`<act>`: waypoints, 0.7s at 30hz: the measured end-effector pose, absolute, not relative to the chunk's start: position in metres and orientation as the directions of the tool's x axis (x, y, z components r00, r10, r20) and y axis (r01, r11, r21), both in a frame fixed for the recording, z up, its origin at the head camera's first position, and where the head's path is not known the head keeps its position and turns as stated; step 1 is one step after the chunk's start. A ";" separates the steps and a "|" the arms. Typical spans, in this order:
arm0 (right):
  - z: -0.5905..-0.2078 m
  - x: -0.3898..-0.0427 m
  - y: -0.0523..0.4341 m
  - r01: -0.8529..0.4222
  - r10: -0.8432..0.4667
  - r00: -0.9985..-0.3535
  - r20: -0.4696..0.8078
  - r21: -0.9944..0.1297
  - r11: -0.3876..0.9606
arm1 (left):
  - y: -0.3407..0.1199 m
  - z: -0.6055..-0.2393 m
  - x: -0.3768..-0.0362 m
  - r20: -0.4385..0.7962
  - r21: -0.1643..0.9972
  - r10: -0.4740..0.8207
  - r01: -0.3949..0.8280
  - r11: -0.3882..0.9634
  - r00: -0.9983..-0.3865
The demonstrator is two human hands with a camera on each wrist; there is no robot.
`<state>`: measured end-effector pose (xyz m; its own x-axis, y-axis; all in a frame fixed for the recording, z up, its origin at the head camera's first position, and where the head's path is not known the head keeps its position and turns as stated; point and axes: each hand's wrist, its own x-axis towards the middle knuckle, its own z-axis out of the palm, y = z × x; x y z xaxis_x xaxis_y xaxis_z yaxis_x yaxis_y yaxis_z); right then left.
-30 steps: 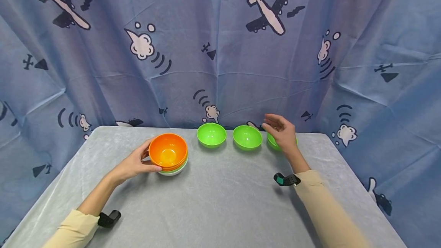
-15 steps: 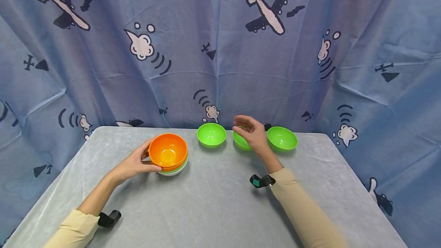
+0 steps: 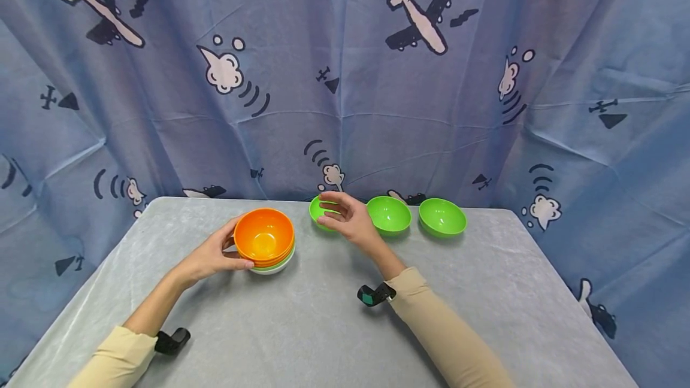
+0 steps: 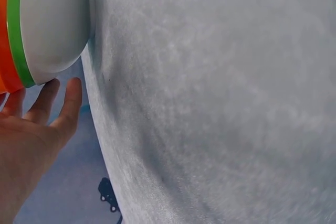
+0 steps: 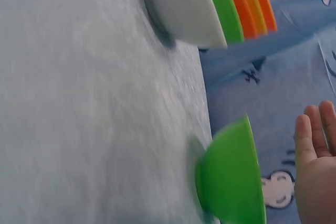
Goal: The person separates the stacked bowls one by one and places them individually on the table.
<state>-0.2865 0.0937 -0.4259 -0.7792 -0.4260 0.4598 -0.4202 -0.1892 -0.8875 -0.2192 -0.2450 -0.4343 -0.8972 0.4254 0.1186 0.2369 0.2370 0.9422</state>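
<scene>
A nested stack of bowls (image 3: pixel 265 238) stands on the left of the table, orange ones on top, then a green one, with a white bowl (image 4: pixel 55 22) at the bottom. My left hand (image 3: pixel 212 253) grips its left side, thumb at the front and fingers behind. Right of the stack, three green bowls stand in a row: a left one (image 3: pixel 318 215), a middle one (image 3: pixel 388 216) and a right one (image 3: pixel 442 218). My right hand (image 3: pixel 353 223) hovers in front of the left green bowl, fingers apart and holding nothing; it partly hides that bowl.
A pale grey cloth covers the table (image 3: pixel 302 328). Behind the bowls, close to the table's back edge, hangs a blue curtain (image 3: pixel 259 136) printed with airplanes and clouds. Each wrist wears a black strap (image 3: pixel 376 295).
My right hand has swept left along the row, from the right green bowl past the middle one to the left one. My left hand and the stack have stayed in place.
</scene>
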 end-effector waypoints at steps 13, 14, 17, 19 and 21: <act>-0.439 -0.266 0.063 -0.359 -0.562 -0.760 0.325 -0.932 -0.054 | -0.244 -0.436 -0.218 0.118 0.933 0.423 0.246 0.261 -0.898; -0.440 -0.265 0.061 -0.358 -0.569 -0.757 0.321 -0.932 -0.050 | -0.244 -0.437 -0.218 0.119 0.931 0.423 0.249 0.267 -0.898; -0.444 -0.261 0.053 -0.342 -0.584 -0.754 0.299 -0.939 -0.040 | -0.244 -0.437 -0.216 0.116 0.925 0.422 0.253 0.284 -0.899; -0.447 -0.258 0.048 -0.330 -0.591 -0.756 0.283 -0.944 -0.030 | -0.244 -0.436 -0.216 0.111 0.922 0.419 0.251 0.294 -0.901; -0.449 -0.257 0.042 -0.328 -0.594 -0.756 0.274 -0.944 -0.018 | -0.243 -0.436 -0.215 0.106 0.923 0.418 0.245 0.296 -0.902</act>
